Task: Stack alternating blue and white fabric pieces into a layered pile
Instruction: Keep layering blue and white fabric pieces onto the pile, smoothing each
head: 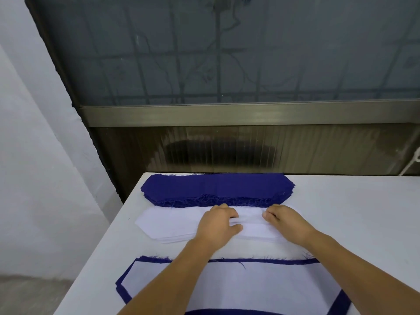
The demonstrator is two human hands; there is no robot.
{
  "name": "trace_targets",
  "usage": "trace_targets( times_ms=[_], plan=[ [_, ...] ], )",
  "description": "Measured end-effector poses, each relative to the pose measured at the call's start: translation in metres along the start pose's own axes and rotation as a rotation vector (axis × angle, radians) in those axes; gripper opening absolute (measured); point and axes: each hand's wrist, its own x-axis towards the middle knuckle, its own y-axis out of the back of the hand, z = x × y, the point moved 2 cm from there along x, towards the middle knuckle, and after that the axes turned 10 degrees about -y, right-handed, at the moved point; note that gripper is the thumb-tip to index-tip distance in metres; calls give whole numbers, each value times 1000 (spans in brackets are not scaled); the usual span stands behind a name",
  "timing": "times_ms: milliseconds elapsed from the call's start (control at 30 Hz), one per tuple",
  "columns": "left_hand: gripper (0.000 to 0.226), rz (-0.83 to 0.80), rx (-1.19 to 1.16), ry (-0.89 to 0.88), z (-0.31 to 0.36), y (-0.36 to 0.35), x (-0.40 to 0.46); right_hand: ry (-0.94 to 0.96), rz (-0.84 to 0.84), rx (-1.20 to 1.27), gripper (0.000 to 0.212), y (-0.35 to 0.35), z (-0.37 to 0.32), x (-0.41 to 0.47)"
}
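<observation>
A stack of blue fabric pieces [216,189] lies at the table's far edge, frayed along its near side. Just in front of it sits a stack of white fabric pieces [172,223]. Both my hands rest on that white stack. My left hand [216,223] and my right hand [286,220] pinch the top white piece, which is wrinkled up between them. Nearest me lies the layered pile [238,285], a white piece on top with blue edges showing around it. My forearms cross over that pile.
The white table [352,212] ends at its left edge near a pale wall [34,155]. Behind the table stand a dark ribbed panel [250,148] and a frosted window [227,48] with bars.
</observation>
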Motion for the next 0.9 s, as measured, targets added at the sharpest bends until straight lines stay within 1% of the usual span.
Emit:
trace_targets(
  times_ms=[67,167,267,367,467,600,667,767,900],
  plan=[
    [20,11,13,12,2,2,4,-23,6,16,34,1,-2,-1],
    [21,38,26,23,4,3,8,23,81,20,29,-2,-8,-10],
    [19,65,59,7,2,5,5,116,139,-101,29,-10,-11,-18],
    [17,107,108,23,-14,15,-9,117,202,-55,12,-7,-5,-17],
    [11,153,185,98,-46,36,-34,65,210,15,23,-1,9,-17],
    [7,238,233,253,-88,68,-73,85,188,15,21,-1,16,-21],
    [8,241,243,290,-100,79,-86,94,173,22,23,1,13,-23],
    [8,262,253,249,-103,91,-103,76,170,32,25,8,11,-35],
    [13,308,230,105,-89,93,-132,138,215,29,26,14,20,-72]
  ],
)
